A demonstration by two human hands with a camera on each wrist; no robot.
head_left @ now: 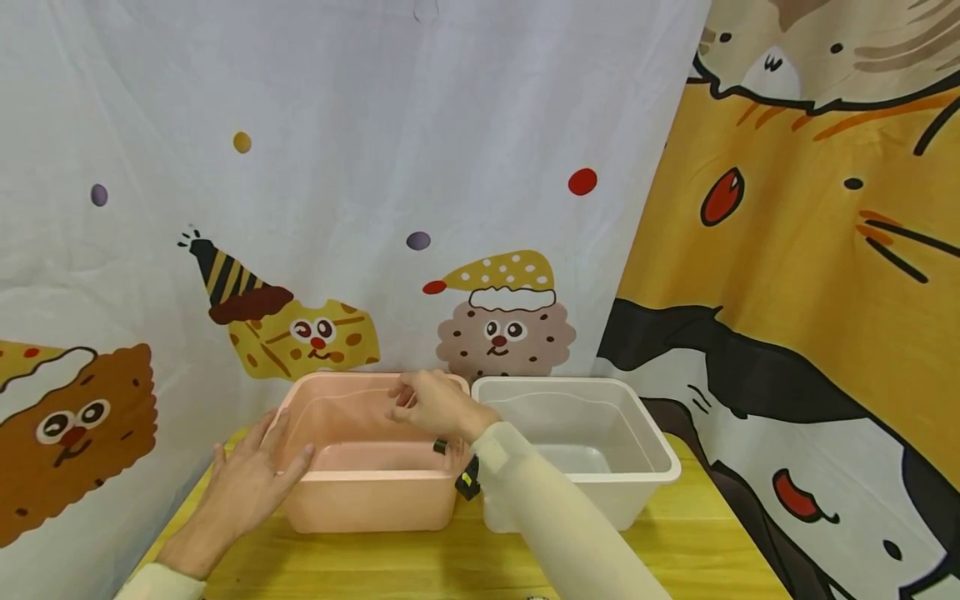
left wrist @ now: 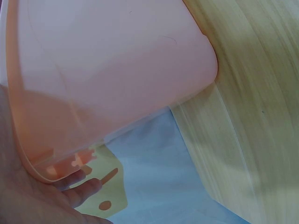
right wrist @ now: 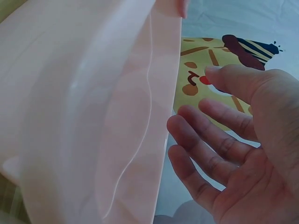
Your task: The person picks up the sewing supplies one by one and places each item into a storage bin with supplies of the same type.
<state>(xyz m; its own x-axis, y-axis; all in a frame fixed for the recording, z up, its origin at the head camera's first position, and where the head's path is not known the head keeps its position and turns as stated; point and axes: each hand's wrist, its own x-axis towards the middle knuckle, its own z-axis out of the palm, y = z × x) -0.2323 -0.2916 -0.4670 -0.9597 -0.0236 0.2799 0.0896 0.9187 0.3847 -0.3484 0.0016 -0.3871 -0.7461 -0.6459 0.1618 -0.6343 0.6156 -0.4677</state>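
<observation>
A pink plastic bin [head_left: 360, 504] stands at the left on the table, its inside bare. My left hand [head_left: 243, 483] rests at the bin's left rim with fingers spread and thumb apart; in the left wrist view, the palm and fingers [left wrist: 77, 193] lie against a rim corner. Over the bin's right part hovers my right hand [head_left: 435, 404], fingers loosely bent and holding nothing. The right wrist view shows that hand's relaxed fingers [right wrist: 219, 154] beside the bin's rim, apart from the thumb. A white plastic bin [head_left: 626, 498] stands right beside the pink one, partly behind my right forearm.
Both bins stand on a yellow wood-grain table [head_left: 405, 567], close to a white cartoon-printed curtain [head_left: 337, 167] behind. An orange cartoon-printed cloth [head_left: 787, 250] hangs at the right. A small black-and-yellow device [head_left: 468, 479] sits by my right wrist.
</observation>
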